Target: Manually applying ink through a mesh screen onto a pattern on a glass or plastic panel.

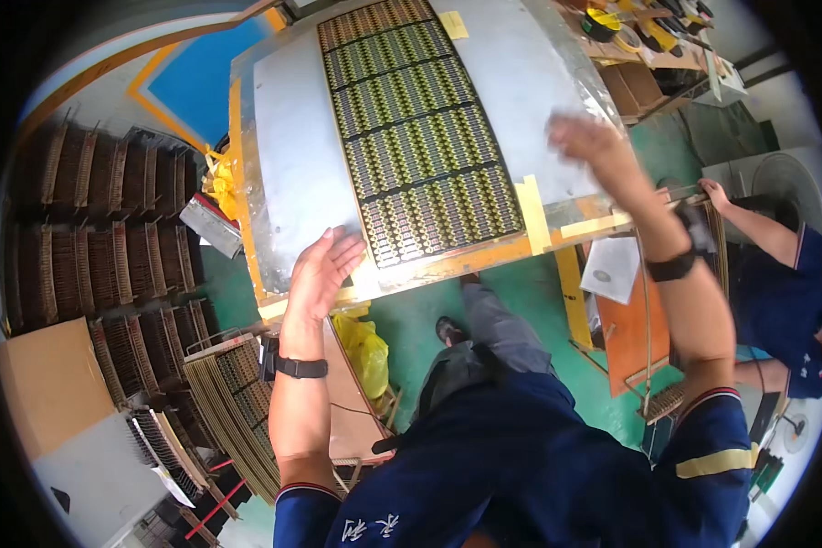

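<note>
A long dark panel [429, 151] with rows of small gold-green printed pieces lies flat on the pale tabletop [292, 137], reaching to its near edge. At the panel's near left corner my left hand [320, 272] is open and holds nothing. Its fingers are stretched beside the corner; whether they touch it, I cannot tell. My right hand [594, 151] is over the table's right side, apart from the panel. Motion smears its fingers, and no object shows in it. Yellowish tape [532, 215] runs from the near table edge beside the panel's right corner.
Brown racks [119, 265] fill the left, with stacked framed panels [233, 402] closer to me. A yellow bag [363, 352] hangs below the near edge. At right a co-worker's arm [763, 228] reaches toward other panels. Tape rolls [603, 26] and tools lie on a back-right bench.
</note>
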Tool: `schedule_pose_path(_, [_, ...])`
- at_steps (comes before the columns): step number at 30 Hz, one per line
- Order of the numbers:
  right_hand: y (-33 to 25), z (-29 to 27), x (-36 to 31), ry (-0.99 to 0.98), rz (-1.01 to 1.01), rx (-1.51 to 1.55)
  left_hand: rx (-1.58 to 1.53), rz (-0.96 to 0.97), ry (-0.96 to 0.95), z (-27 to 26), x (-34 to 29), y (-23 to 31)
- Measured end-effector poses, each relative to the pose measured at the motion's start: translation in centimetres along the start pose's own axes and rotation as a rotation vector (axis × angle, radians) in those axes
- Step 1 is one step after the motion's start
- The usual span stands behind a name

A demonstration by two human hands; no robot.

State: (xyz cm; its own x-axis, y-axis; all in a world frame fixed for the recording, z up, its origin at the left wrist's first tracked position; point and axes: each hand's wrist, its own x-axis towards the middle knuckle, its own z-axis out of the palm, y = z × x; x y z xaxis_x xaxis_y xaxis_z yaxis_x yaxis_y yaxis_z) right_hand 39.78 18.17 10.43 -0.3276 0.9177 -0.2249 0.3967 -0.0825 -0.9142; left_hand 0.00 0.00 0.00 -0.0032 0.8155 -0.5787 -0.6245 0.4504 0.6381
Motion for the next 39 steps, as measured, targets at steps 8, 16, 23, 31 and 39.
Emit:
schedule_pose_path(8, [7.7, 8.6, 1.9, -0.137, 0.404, 0.454, 0.247, 0.128, 0.212, -1.3, -0.4, 1.6])
schedule_pose_path(16, [5.9, 12.8, -3.7, -0.477, 0.167, 0.935, -0.193, 0.290, 0.028, -5.2, -5.3, 2.1])
schedule_pose_path(23, [0.4, 18.9, 3.0, -0.905, -0.097, 0.132, -0.410, 0.471, 0.177, -15.9, -14.6, 0.0])
schedule_pose_path(31, [1.5, 12.3, 24.8, -0.170, 0.084, -0.002, -0.130, 0.662, 0.824, -12.6, -16.0, -1.3])
schedule_pose_path(39, [-2.3, 13.0, 18.2, -0.619, -0.024, 0.449, -0.216, 0.584, 0.741, -12.8, -22.6, -0.6])
